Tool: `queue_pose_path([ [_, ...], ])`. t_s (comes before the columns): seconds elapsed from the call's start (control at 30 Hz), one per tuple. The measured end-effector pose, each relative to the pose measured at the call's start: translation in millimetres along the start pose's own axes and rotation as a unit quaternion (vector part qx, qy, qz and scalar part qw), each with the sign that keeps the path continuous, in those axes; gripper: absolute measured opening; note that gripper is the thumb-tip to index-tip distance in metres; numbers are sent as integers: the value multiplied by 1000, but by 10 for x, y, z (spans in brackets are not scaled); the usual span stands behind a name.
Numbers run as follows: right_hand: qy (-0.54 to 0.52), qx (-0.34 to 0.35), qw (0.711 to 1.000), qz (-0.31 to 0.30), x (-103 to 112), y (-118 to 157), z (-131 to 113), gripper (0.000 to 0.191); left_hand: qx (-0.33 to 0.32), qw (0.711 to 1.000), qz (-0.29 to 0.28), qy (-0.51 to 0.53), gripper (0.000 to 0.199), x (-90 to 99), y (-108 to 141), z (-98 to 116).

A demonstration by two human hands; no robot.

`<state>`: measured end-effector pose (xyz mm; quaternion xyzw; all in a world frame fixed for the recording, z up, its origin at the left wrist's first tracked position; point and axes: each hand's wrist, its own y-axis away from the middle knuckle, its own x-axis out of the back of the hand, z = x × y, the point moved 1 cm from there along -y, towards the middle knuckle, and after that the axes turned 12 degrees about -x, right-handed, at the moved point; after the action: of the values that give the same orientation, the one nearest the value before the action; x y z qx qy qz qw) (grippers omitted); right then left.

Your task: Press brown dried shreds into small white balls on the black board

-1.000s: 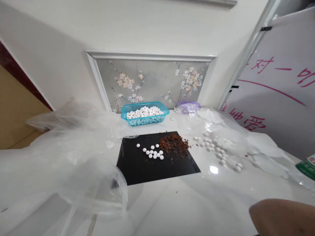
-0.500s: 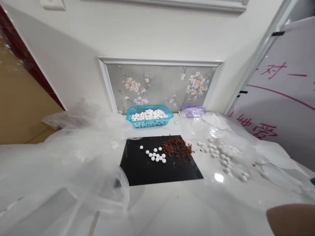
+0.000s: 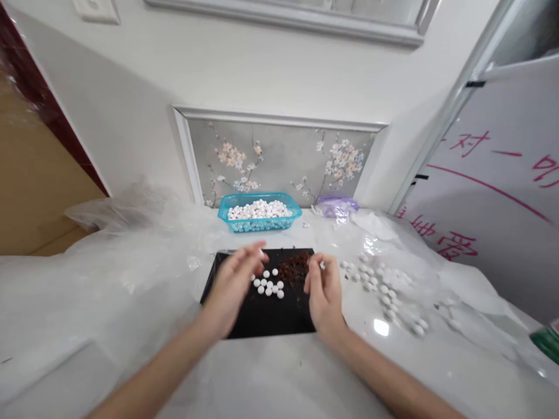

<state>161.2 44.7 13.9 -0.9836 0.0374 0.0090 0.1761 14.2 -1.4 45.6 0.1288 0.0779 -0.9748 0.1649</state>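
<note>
My left hand (image 3: 236,276) is over the left part of a black board (image 3: 271,323), slightly blurred. A white ball (image 3: 262,254) shows between its thumb and fingers. Above the board's right edge, my right hand (image 3: 324,288) has its fingertips pinched together; what they hold is too small to make out. Between my hands lie a loose group of white balls (image 3: 269,287) and a heap of dark reddish-brown bits (image 3: 293,266). The right fingertips are beside that heap.
Behind the board stands a turquoise basket (image 3: 222,214) full of white balls. A purple plastic packet (image 3: 336,206) lies to its right. More white balls (image 3: 371,279) are scattered on the right with clear plastic bags. Crumpled plastic sheeting (image 3: 144,279) covers the left side.
Both hands have come into view over the board; before, only a blurred bit of skin showed at the lower right. The left hand now has a white ball. The view has shifted slightly.
</note>
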Motion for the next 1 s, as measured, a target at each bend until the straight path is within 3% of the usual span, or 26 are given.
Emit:
queue_pose_path([
  [0.07,20,-20,1000,-4,-66,76,187,16,39,999,-16,22,26,-64,52,-216],
  [0.17,39,-18,997,-62,-128,166,347,12,105,991,-29,76,17,-113,126,-536],
  [0.3,64,13,991,-113,-161,228,373,16,159,971,-23,179,18,-55,122,-729],
  [0.43,75,21,990,-117,-138,226,378,14,213,952,36,215,22,32,100,-769],
  [0.67,114,54,981,-149,-78,180,355,11,222,952,7,211,17,39,127,-749],
  [1.0,103,-10,973,-206,-50,169,351,12,235,952,33,196,10,-9,144,-600],
])
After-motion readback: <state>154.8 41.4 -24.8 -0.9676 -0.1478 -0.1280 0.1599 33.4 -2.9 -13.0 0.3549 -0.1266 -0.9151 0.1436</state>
